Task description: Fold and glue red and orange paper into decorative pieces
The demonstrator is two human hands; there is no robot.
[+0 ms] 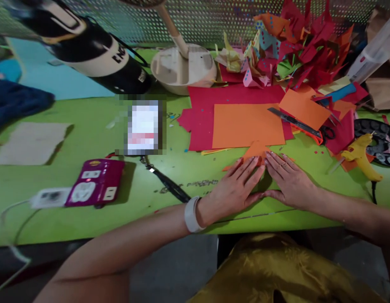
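Observation:
Both hands lie flat on a small folded piece of orange paper [257, 149] at the front of the green table. My left hand [239, 182], with a pale band on its wrist, covers the paper's left part with stretched fingers. My right hand [288, 176] presses on the right part, its fingers straight too. The two thumbs meet at the tips, and most of the folded paper is hidden beneath the fingers. Just behind it, a flat orange sheet [245, 126] rests on a larger red sheet [199, 120].
A box cutter [296, 124] lies right of the sheets, near a yellow glue gun [361, 153]. Folded paper pieces [286, 50] are heaped behind. Leftward are a blurred-out phone [142, 126], a purple power adapter [94, 181], a black bottle [109, 59] and a white bowl-shaped base [198, 69].

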